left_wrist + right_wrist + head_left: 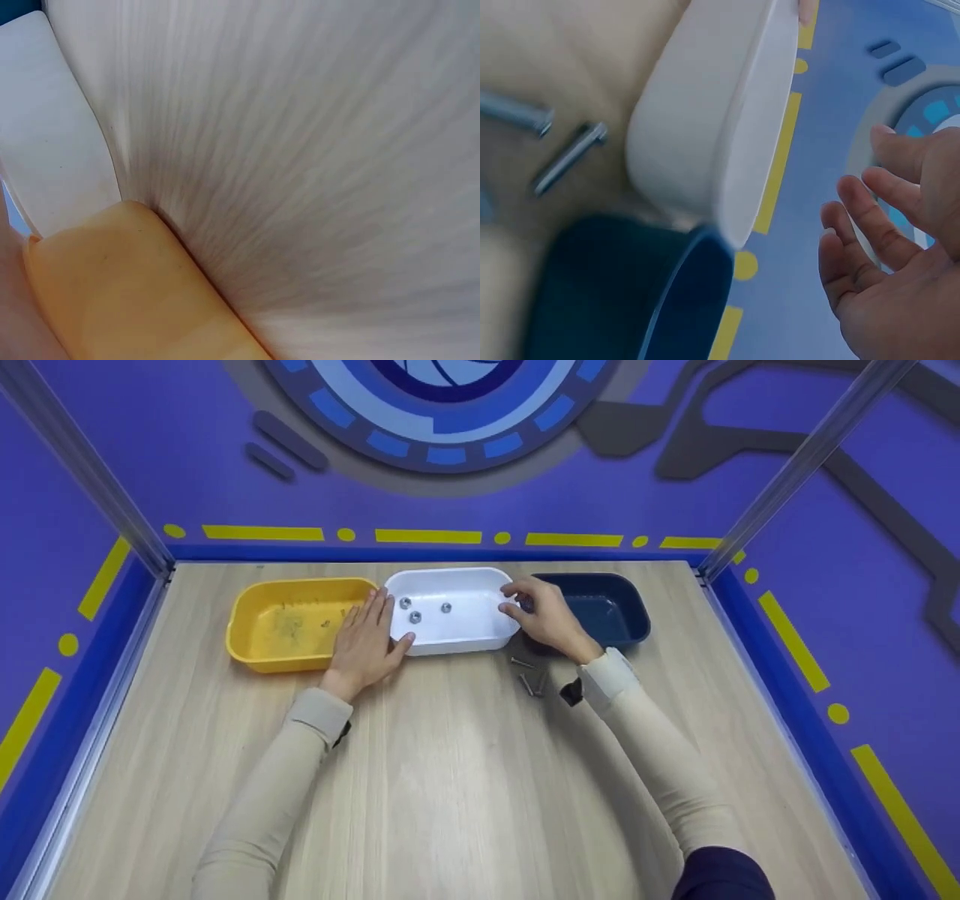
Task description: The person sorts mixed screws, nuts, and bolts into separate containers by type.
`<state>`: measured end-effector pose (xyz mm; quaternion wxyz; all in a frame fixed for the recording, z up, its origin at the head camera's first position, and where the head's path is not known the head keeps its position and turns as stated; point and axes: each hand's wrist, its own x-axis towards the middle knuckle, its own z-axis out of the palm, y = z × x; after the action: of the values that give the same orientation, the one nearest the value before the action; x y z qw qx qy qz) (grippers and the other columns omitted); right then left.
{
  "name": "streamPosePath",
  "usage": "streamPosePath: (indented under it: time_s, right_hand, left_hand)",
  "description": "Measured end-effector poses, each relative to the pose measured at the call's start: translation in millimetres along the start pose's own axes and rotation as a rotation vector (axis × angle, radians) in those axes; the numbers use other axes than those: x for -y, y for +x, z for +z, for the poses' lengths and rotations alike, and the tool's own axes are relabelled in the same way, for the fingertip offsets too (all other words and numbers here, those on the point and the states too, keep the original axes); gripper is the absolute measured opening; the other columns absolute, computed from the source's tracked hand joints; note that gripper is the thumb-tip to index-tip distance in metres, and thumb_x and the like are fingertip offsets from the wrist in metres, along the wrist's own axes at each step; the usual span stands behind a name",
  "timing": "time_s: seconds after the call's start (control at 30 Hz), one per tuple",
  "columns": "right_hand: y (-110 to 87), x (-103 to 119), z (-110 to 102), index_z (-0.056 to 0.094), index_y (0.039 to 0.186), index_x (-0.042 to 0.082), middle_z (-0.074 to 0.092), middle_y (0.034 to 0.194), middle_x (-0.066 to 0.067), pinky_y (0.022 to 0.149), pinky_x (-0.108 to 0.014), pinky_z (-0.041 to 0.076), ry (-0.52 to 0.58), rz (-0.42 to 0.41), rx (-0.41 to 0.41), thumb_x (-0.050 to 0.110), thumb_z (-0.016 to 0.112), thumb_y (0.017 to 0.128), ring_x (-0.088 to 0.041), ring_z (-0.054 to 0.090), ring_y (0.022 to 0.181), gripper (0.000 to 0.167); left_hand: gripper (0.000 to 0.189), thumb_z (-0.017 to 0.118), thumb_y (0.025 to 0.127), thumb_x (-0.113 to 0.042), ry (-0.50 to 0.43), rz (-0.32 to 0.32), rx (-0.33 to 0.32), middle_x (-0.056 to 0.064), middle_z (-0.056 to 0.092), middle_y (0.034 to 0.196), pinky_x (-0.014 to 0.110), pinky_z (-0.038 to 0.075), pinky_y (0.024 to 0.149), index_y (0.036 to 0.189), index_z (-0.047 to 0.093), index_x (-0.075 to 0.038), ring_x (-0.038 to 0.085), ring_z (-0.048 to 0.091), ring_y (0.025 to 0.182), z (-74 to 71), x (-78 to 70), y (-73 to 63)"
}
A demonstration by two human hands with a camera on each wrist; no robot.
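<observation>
My left hand point(364, 637) lies with straight fingers across the meeting rims of the yellow bin point(277, 666) and the white bin point(457, 646). Its thumb reaches the white bin's front left corner. Over the right end of the white bin is my right hand point(551, 619), its fingers loosely bent and apart. The right wrist view shows nothing in that hand point(900, 255). Three metal nuts point(415, 617) lie in the left half of the white bin. On the table near the right hand are three bolts point(527, 685).
A dark blue bin point(639, 619) stands right of the white one, partly hidden behind the right hand. Small dark marks or bits show on the yellow bin's floor. Purple panels point(465, 510) wall in the wooden table point(442, 780) at the back and sides.
</observation>
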<state>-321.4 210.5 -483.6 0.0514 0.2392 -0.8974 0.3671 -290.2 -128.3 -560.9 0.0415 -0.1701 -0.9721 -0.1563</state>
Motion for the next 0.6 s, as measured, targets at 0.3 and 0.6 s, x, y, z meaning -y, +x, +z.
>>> streamPosePath:
  time_s: [0.3,0.6]
  right_hand:
    - [-25.6,-21,-26,0.074,0.124,-0.004,0.073,0.119,-0.024,0.098,-0.048,0.061,-0.001,0.004,-0.079,0.014,0.077,0.1,-0.041,0.073,0.111,0.031]
    - [-48.1,-48,-50,0.071,0.13,-0.004,0.072,0.127,-0.021,0.109,-0.051,0.053,-0.093,0.014,-0.132,0.023,0.078,0.1,-0.037,0.067,0.122,0.041]
  left_hand:
    - [0.075,0.046,0.11,-0.049,-0.025,0.091,-0.098,0.016,0.028,0.176,0.054,0.018,0.136,0.166,0.033,-0.001,0.038,0.021,0.165,-0.6,-17.9,1.3]
    - [0.067,0.055,0.109,-0.041,-0.077,0.199,-0.16,0.016,0.041,0.17,0.05,0.024,0.135,0.162,0.043,-0.002,0.037,0.031,0.162,5.1,-55.0,2.5]
